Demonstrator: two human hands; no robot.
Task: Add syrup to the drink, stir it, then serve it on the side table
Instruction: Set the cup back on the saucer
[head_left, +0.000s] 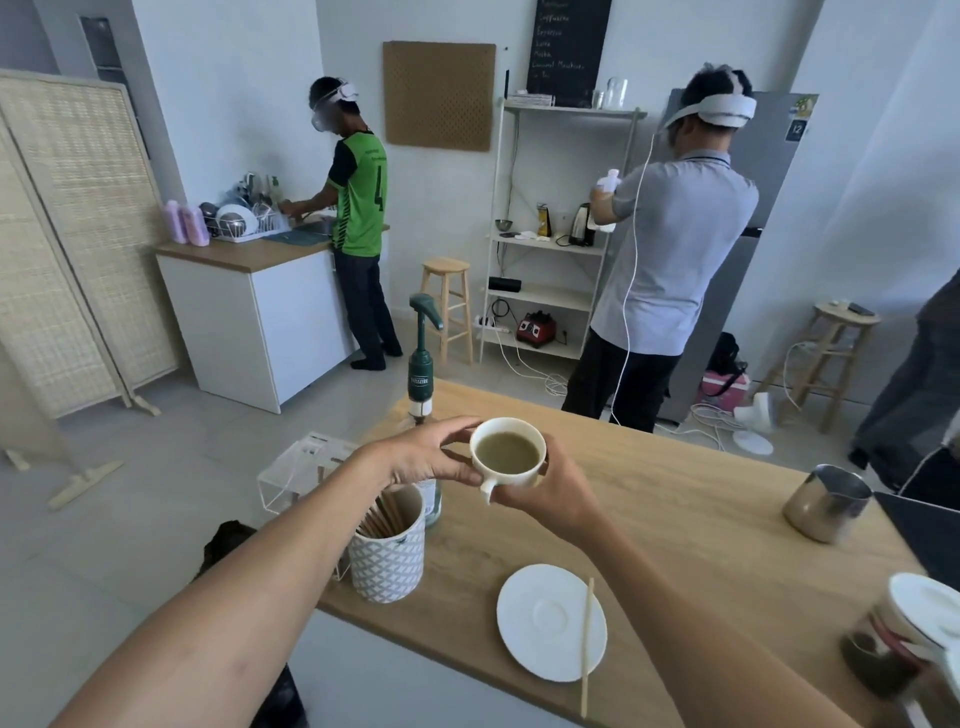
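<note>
I hold the cup up between both hands: left hand fingers pinch its rim, right hand fingers wrap its side. The saucer and stirrer lie below them.

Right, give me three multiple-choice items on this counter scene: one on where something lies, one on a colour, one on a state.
1. Where does the loose wooden stir stick lie?
A. Across the white saucer
B. Inside the cup
C. On the floor

2. What colour is the pump on the syrup bottle?
A. Red
B. Dark green
C. Yellow

3. What is the state of the white cup?
A. Lying tipped over on the counter
B. Standing empty on the saucer
C. Held up in both hands, with drink in it

Answers: 1 A, the stick crosses the saucer's right side. 2 B, the pump head and collar are dark green. 3 C, the left hand and right hand grip it above the wooden counter, liquid visible.
</note>
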